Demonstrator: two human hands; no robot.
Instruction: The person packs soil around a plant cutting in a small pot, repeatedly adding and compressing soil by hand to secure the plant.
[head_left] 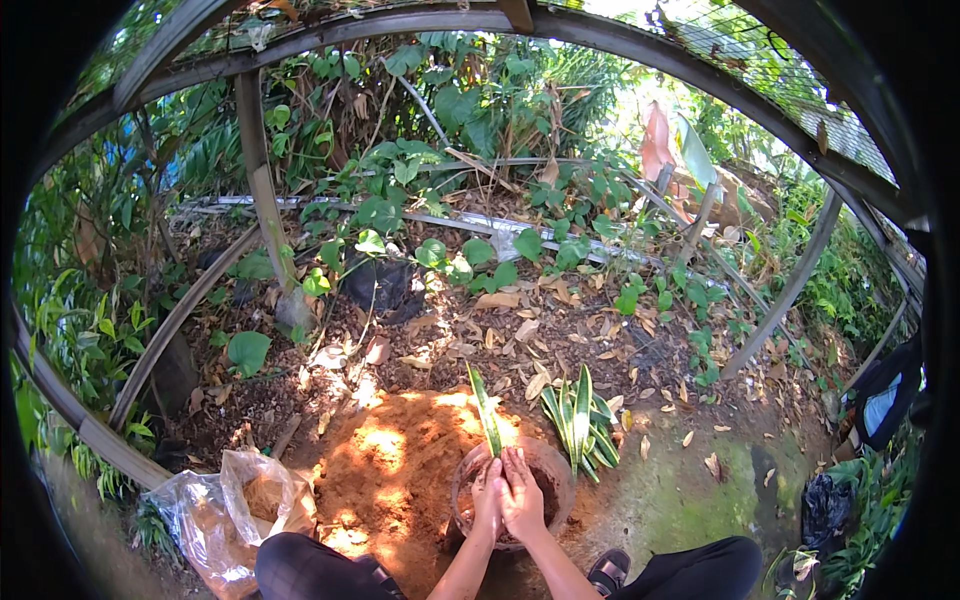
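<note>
An upright snake plant leaf (482, 400), green with pale yellow edges, rises between my two hands. My left hand (486, 498) and my right hand (521, 495) lie side by side, closed about the leaf's lower end, with fingers pointing away from me. Both hands are over a round, translucent pot (566, 482) with dark soil inside. The leaf's base is hidden by my fingers. To the right of the pot, a bunch of snake plant leaves (580, 425) lies on the ground.
A mound of reddish-brown soil (385, 460) spreads left of the pot. Clear plastic bags (225, 510) with brown material stand near my left knee. Wooden posts (262, 190) and mesh frame the space. A black plastic bag (826, 505) lies far right, near a mossy slab (700, 490).
</note>
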